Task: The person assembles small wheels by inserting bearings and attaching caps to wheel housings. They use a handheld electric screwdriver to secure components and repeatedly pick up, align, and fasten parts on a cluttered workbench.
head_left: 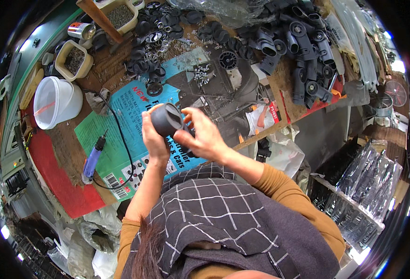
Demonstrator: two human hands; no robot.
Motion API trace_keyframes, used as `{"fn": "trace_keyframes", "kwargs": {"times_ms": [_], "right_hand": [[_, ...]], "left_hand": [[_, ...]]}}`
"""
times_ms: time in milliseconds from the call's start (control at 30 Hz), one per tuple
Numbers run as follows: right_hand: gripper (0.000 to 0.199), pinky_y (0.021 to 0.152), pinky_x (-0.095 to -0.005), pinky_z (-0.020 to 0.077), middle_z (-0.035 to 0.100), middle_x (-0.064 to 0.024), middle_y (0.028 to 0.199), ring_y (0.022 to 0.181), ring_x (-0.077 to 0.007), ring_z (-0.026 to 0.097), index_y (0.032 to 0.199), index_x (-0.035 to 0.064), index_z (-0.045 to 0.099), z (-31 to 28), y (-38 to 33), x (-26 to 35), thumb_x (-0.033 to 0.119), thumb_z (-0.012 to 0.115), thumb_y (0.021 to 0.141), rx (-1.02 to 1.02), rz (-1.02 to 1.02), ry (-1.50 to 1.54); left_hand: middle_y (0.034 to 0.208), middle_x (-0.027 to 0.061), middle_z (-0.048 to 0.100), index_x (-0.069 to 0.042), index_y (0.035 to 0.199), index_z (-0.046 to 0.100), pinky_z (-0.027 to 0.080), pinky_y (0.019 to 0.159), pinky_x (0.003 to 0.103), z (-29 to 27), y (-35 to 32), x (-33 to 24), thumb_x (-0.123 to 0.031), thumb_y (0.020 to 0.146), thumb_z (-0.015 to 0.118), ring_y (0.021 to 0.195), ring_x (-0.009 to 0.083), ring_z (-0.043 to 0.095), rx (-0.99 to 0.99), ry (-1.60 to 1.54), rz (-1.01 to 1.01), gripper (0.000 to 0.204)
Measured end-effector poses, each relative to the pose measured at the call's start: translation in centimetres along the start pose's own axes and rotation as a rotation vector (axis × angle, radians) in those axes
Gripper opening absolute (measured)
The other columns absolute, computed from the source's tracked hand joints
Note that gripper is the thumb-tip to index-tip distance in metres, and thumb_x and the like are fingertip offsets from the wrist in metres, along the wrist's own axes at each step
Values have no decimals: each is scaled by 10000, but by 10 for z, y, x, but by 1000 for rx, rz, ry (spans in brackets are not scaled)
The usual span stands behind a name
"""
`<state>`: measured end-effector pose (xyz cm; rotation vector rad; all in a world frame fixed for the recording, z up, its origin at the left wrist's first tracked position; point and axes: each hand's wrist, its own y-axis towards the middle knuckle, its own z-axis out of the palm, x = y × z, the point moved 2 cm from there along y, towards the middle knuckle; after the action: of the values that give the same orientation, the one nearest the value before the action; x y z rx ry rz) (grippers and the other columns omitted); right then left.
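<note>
Between my hands, above the front of the workbench, is a black plastic fitting (167,119) with a round cap crossed by a raised ridge. My left hand (155,140) wraps around its left side, the thumb along the edge. From the right, my right hand (204,136) grips the lower part of the same fitting with curled fingers. That lower part is mostly covered by the fingers. Beneath lies a printed blue-green cardboard sheet (116,135). A blue-purple electric screwdriver (93,160) with a black cord rests to the left of my left forearm.
Toward the back are black round caps (156,72), metal rings and a heap of small screws (204,74). Black angled plastic housings (307,56) pile up at right. A white bucket (51,102), tubs of small parts (75,60) and a wooden-handled tool (100,21) stand left.
</note>
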<state>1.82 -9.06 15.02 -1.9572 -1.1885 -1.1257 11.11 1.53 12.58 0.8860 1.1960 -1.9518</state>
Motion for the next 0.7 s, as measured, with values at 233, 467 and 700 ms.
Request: {"fn": "trace_keyframes", "kwargs": {"times_ms": [233, 467, 700], "right_hand": [[753, 925, -456, 412, 539, -204, 1101, 1018, -380, 515, 1310, -11, 403, 9, -12, -10, 317, 764, 737, 120, -45, 10], [757, 940, -457, 420, 581, -181, 1064, 1008, -351, 551, 1258, 14, 529, -32, 48, -23, 543, 705, 745, 63, -240, -482], [887, 1009, -458, 406, 546, -280, 1268, 1192, -406, 527, 1330, 8, 452, -248, 179, -187, 619, 669, 725, -531, 716, -667]], "left_hand": [[978, 77, 653, -45, 1014, 611, 487, 822, 338, -8, 18, 6, -536, 956, 376, 908, 194, 613, -1, -226, -436, 548], [1164, 82, 482, -46, 1174, 519, 472, 829, 318, -38, 51, 8, -314, 739, 778, 1002, 189, 530, 137, 583, 50, 572], [1138, 101, 599, -71, 1132, 647, 475, 884, 338, -127, 83, -9, -136, 724, 614, 998, 212, 589, 61, 778, -36, 415]]}}
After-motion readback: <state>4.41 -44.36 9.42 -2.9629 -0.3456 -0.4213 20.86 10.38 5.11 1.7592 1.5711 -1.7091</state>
